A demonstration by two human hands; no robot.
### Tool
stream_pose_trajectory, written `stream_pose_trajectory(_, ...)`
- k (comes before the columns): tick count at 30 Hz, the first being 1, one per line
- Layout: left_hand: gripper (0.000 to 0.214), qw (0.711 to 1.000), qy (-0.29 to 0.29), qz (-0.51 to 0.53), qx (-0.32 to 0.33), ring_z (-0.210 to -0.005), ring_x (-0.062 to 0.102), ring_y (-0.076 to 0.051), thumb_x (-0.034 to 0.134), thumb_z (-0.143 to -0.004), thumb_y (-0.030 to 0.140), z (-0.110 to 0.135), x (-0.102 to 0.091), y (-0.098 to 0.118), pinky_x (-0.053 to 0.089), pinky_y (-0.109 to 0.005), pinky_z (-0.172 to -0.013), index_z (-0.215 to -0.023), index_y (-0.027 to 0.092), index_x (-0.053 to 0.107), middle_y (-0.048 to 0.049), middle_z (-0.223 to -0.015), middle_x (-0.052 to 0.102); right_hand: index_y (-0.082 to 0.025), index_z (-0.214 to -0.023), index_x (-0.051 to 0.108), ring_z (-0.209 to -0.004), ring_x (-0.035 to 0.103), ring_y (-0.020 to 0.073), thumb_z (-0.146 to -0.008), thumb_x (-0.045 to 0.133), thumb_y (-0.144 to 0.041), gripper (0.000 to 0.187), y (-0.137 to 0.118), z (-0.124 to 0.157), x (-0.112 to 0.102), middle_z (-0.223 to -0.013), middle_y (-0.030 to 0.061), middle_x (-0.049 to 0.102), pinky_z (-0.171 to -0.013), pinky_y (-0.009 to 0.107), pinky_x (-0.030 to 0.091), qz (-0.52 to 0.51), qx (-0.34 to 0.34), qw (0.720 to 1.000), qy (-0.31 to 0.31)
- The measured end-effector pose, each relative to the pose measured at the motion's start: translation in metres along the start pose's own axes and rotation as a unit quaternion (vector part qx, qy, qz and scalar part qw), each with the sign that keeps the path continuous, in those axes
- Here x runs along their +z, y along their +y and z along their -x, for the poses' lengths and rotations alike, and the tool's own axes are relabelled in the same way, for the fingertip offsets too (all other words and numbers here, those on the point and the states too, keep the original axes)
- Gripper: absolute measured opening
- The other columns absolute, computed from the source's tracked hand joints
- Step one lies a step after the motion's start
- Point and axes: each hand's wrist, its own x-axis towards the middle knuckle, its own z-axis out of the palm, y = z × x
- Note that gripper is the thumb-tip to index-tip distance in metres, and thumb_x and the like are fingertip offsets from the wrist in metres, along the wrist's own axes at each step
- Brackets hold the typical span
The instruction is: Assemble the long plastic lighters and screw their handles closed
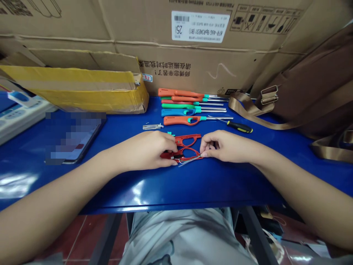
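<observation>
Two red halves of a lighter casing lie on the blue table in front of me. The nearer casing half (190,151) has a black part and thin wires in it. My left hand (150,150) is closed on its left end, covering much of that end. At the other end, the fingertips of my right hand (220,146) pinch a thin grey wire (189,161) that runs along the casing's near side. Just beyond lies the other casing half (189,140), touched by neither fingertip that I can see. A small green piece (171,134) sits by my left knuckles.
Several gas lighters (180,120) lie in a row behind my hands. A black-and-yellow screwdriver (240,127) is to their right, a clear lighter tank (151,127) to their left. A phone (79,138), power strip (20,114), yellow-taped box (110,92) and brown strap (256,119) surround them.
</observation>
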Motion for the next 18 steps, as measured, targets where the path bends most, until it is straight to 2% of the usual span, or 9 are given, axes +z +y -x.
stream_pose_trajectory(4, 0.016, 0.999, -0.013, -0.003, -0.039, -0.088, 0.070, -0.020, 0.073, -0.091, 0.029, 0.000, -0.001, 0.004, 0.050, -0.028, -0.075, -0.103, 0.020, 0.078, -0.0040, -0.095, 0.074, -0.018, -0.079, 0.070, -0.062, 0.054, 0.0130, -0.083, 0.070, -0.029, 0.011, -0.010, -0.001, -0.005, -0.067, -0.0008, 0.062, -0.058, 0.026, 0.040, 0.054, 0.032, 0.998, -0.024)
stream_pose_trajectory(8, 0.018, 0.998, -0.014, -0.005, -0.064, -0.088, 0.070, -0.020, 0.073, -0.090, 0.030, 0.000, -0.003, 0.009, 0.050, -0.028, -0.075, -0.105, 0.020, 0.078, -0.0041, -0.097, 0.075, -0.018, -0.083, 0.072, -0.067, 0.058, 0.0144, -0.082, 0.072, -0.031, 0.013, -0.013, -0.001, -0.012, -0.072, 0.0004, 0.066, -0.062, 0.027, 0.044, 0.071, 0.013, 0.997, -0.025)
stream_pose_trajectory(10, 0.022, 0.997, -0.008, 0.004, -0.071, -0.085, 0.070, -0.020, 0.073, -0.090, 0.031, 0.000, -0.004, 0.011, 0.049, -0.028, -0.073, -0.108, 0.020, 0.077, -0.0038, -0.096, 0.075, -0.017, -0.087, 0.072, -0.070, 0.059, 0.0149, -0.084, 0.071, -0.034, 0.017, -0.013, -0.002, -0.014, -0.077, 0.0014, 0.068, -0.065, 0.027, 0.045, 0.050, -0.007, 0.999, -0.003)
stream_pose_trajectory(13, 0.027, 0.997, 0.004, 0.019, -0.080, -0.082, 0.069, -0.019, 0.074, -0.089, 0.031, 0.002, -0.006, 0.013, 0.048, -0.027, -0.070, -0.113, 0.020, 0.075, -0.0031, -0.098, 0.075, -0.017, -0.088, 0.071, -0.069, 0.058, 0.0139, -0.088, 0.065, -0.032, 0.017, -0.017, -0.005, -0.010, -0.079, 0.0015, 0.069, -0.065, 0.027, 0.045, 0.023, -0.052, 0.996, 0.065)
stream_pose_trajectory(18, 0.032, 0.996, 0.020, 0.015, -0.081, -0.088, 0.069, -0.020, 0.075, -0.086, 0.032, 0.005, -0.006, 0.009, 0.048, -0.028, -0.075, -0.117, 0.024, 0.073, -0.0013, -0.099, 0.075, -0.017, -0.085, 0.072, -0.071, 0.059, 0.0126, -0.087, 0.068, -0.019, 0.005, -0.026, -0.010, 0.011, -0.079, 0.0007, 0.069, -0.069, 0.026, 0.045, 0.052, -0.159, 0.978, 0.124)
